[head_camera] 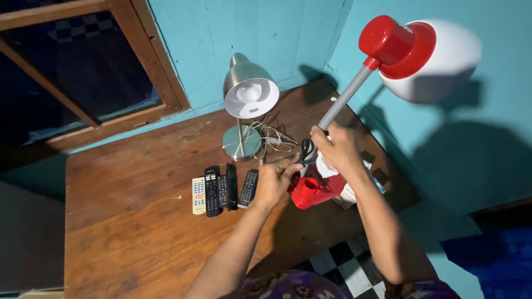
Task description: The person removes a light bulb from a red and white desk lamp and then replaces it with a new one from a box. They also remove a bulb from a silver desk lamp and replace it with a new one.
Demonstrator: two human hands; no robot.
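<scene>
1. Two hands were on the red desk lamp (317,191) near the right edge of the wooden table (138,221)
2. Our right hand (337,147) was clenched around the base of the lamp's grey flexible neck (346,97), just above the red base
3. Our left hand (272,182) was curled shut on black-handled scissors (306,152), held right against the lamp base and touching the right hand's fingers
4. We couldn't tell what the scissor blades were on; they were hidden behind the hands
5. The lamp's red-and-white shade (426,55) was tilted up high to the right, well above the table, against the teal wall (249,33)
6. Five remote controls (221,191) lay side by side just left of our left hand: one white, four black
7. A silver desk lamp (247,97) stood upright behind the remotes, shade facing us, with its tangled cord (274,138) lying just beside its round foot
8. A wood-framed window (83,66) sat in the wall at upper left, dark behind the glass
9. Checkered floor (346,266) showed below the table edge, between our arms
</scene>
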